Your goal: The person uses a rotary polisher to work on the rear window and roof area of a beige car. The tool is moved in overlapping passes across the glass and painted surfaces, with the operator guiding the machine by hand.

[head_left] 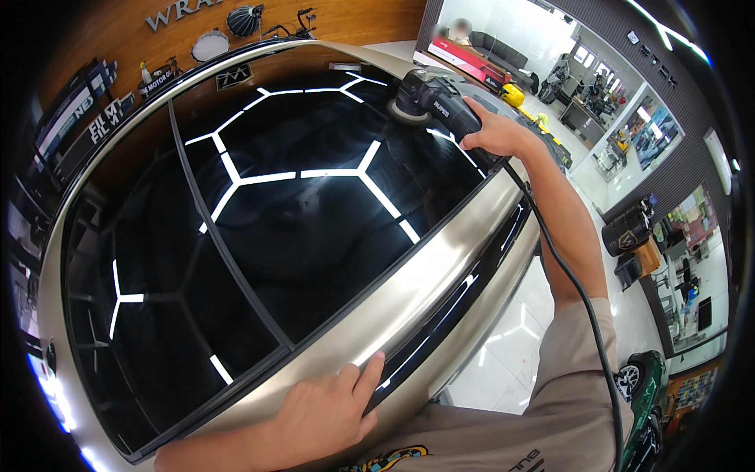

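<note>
My right hand is closed round the handle of a black power polisher at the far right corner of the car's roof. The polisher's round pad appears to be against the dark glass roof panel, whose surface reflects bright hexagon-shaped lights. A black power cord runs from the tool down along my right arm. My left hand lies on the champagne-coloured roof rail at the near side, fingers extended and holding nothing.
A dark seam divides the glass. Beyond the right side of the car is a tiled floor. A black drum stands by the wall, and a green car is at lower right. A red counter stands farther back.
</note>
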Demonstrator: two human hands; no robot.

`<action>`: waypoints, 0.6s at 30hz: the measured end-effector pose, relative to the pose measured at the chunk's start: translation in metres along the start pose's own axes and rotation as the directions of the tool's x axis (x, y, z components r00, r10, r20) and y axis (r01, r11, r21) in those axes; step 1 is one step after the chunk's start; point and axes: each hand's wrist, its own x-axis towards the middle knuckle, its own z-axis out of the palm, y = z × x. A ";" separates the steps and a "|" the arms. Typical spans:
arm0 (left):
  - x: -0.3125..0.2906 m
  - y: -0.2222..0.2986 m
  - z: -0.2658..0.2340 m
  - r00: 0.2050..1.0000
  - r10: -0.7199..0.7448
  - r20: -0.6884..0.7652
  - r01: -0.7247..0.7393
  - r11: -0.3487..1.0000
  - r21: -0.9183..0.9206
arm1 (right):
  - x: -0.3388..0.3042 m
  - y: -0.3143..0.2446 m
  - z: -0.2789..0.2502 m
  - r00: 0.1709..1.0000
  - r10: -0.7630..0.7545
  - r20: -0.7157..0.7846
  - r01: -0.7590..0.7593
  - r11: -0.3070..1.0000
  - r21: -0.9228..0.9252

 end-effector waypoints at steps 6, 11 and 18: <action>0.005 0.008 -0.007 1.000 -0.003 -0.006 0.003 1.000 -0.003 | -0.010 -0.005 -0.002 0.997 -0.075 -0.001 0.075 0.997 -0.013; 0.010 0.003 -0.019 0.999 0.019 -0.026 -0.020 0.999 -0.044 | -0.028 -0.021 -0.007 0.989 -0.137 0.058 0.137 0.991 0.000; 0.098 -0.077 -0.100 0.862 -0.171 -0.477 0.094 0.979 -0.181 | -0.055 -0.047 -0.014 0.970 -0.223 0.091 0.230 0.971 -0.064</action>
